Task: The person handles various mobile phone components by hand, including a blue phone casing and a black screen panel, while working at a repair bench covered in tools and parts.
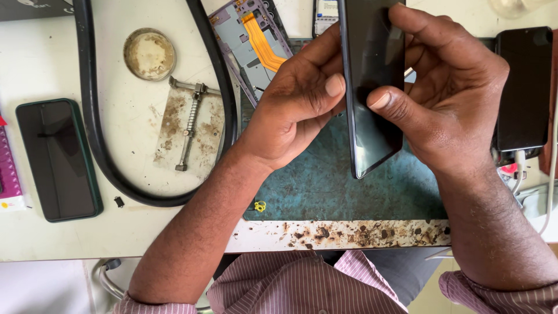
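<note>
Both my hands hold a dark smartphone (372, 81) upright above a teal work mat (325, 186). My left hand (296, 104) grips its left edge, thumb pressed at the side. My right hand (447, 87) wraps the right edge and back, thumb lying across the black glass. The phone's lower corner hangs just over the mat. Behind my left hand lies an opened purple phone frame (244, 40) with an orange flex cable (263, 43).
A green-cased phone (58, 160) lies at the left, a black phone (523, 87) with cables at the right. A thick black hose (96, 128) loops round a rusty metal clamp plate (189, 125) and a round tin lid (149, 54). The table's front edge (349, 235) is scorched.
</note>
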